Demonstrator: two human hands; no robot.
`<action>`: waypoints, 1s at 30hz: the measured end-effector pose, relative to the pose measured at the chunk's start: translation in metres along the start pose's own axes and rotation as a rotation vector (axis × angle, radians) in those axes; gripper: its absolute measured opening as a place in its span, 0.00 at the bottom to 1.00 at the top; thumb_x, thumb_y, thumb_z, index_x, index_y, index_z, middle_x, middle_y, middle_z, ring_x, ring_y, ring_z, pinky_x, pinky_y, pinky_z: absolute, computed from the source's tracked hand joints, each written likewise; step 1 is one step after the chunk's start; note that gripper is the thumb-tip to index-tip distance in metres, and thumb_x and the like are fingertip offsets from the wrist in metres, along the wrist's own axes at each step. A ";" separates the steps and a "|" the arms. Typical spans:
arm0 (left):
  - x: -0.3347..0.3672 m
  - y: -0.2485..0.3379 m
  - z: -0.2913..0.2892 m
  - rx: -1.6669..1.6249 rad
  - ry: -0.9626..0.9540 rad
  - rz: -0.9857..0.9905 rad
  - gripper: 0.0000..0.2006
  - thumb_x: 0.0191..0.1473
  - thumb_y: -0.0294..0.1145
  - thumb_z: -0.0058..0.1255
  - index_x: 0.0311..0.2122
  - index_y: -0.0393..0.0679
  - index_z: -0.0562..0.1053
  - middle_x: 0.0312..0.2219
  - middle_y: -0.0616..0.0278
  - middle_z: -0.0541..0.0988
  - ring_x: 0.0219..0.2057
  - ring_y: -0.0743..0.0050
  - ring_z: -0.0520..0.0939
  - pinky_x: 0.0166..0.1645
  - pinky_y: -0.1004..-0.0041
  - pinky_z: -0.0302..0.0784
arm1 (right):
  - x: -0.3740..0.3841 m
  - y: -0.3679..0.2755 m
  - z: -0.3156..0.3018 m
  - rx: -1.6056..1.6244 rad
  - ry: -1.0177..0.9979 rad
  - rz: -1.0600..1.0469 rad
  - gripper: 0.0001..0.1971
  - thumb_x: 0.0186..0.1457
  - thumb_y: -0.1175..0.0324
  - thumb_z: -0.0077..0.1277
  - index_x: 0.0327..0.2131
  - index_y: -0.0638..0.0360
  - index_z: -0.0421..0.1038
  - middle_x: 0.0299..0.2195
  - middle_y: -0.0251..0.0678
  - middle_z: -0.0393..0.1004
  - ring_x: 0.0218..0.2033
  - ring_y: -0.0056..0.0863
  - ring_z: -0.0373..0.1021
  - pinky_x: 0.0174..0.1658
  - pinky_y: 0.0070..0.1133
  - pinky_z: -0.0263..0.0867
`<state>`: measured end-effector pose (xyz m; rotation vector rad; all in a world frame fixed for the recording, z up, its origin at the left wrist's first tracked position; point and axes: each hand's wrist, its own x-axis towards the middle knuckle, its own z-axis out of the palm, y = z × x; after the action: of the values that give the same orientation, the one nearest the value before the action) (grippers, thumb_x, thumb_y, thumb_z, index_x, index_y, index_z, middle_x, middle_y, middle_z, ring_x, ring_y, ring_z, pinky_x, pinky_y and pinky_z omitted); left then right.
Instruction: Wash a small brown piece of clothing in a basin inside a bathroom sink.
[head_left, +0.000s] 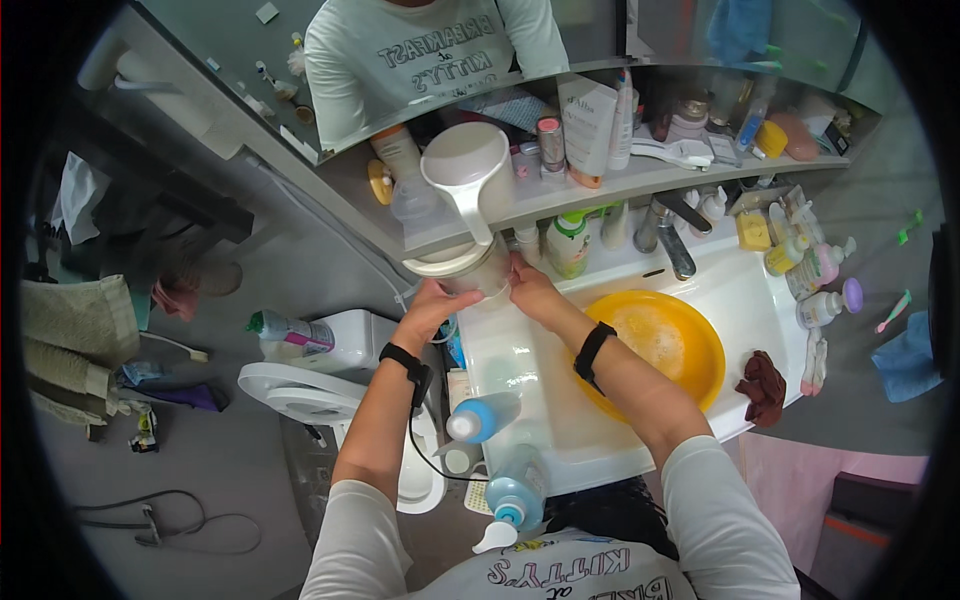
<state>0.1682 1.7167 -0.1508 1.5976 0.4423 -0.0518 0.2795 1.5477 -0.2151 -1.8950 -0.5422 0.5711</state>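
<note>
A white round container stands at the back left corner of the sink counter, partly hidden under the shelf edge. My left hand grips its near left side, thumb along the wall. On its right side my right hand is closed, its fingertips partly hidden. Right above, a white handled jug rests on the shelf, its handle hanging over the edge. Beside my right hand is a green and clear pump bottle. A yellow basin with foamy water sits in the white sink, under my right forearm.
The mirror shelf carries tubes, a brush and cosmetics. A faucet rises behind the basin. Several bottles and a dark red cloth lie right. Blue bottles stand at the near left edge, by the toilet.
</note>
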 end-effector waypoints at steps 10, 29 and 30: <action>-0.067 -0.020 0.002 -0.016 0.054 0.022 0.28 0.41 0.26 0.71 0.50 0.39 0.73 0.41 0.61 0.79 0.42 0.73 0.79 0.47 0.74 0.76 | -0.053 -0.007 0.007 0.165 -0.170 0.015 0.22 0.60 0.71 0.37 0.58 0.63 0.60 0.47 0.57 0.72 0.50 0.53 0.69 0.51 0.35 0.66; -0.117 -0.039 -0.004 0.165 -0.032 -0.098 0.26 0.41 0.30 0.71 0.48 0.43 0.76 0.43 0.67 0.80 0.44 0.76 0.78 0.49 0.72 0.75 | -0.066 -0.025 -0.043 0.194 -0.388 0.214 0.18 0.62 0.67 0.38 0.52 0.68 0.61 0.41 0.60 0.74 0.43 0.57 0.71 0.47 0.38 0.68; -0.113 -0.037 0.001 0.168 -0.047 -0.090 0.26 0.41 0.30 0.71 0.48 0.43 0.76 0.43 0.67 0.80 0.44 0.76 0.78 0.49 0.72 0.75 | -0.046 -0.011 -0.041 0.006 -0.263 0.122 0.19 0.62 0.66 0.39 0.53 0.67 0.60 0.44 0.59 0.72 0.45 0.54 0.71 0.49 0.37 0.67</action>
<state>0.0529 1.6886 -0.1528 1.7368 0.4839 -0.1991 0.2666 1.4949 -0.1841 -1.8672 -0.5952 0.9094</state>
